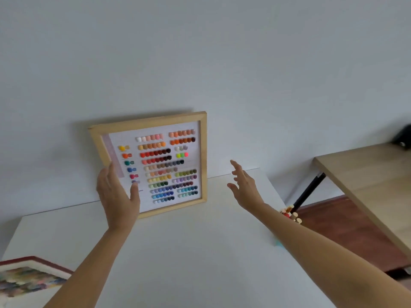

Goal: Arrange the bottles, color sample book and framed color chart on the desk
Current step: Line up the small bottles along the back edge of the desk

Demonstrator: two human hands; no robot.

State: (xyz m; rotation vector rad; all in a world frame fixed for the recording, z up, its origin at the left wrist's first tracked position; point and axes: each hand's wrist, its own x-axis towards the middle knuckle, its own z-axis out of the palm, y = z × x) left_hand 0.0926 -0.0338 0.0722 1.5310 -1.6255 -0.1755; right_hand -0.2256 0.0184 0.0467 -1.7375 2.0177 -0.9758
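Note:
The framed color chart, a light wood frame with rows of colored swatches, stands upright on the white desk and leans against the wall. My left hand grips its lower left edge, thumb on the front. My right hand hovers to the right of the frame with fingers spread, touching nothing. The color sample book, dark red bordered with a page of mixed swatches, lies at the desk's near left corner. Small bottles with pale caps show at the desk's right edge, partly hidden behind my right forearm.
A plain white wall rises right behind the desk. A wooden table with a black leg stands to the right, across a gap of reddish-brown floor. A dark object sits on that table's far corner.

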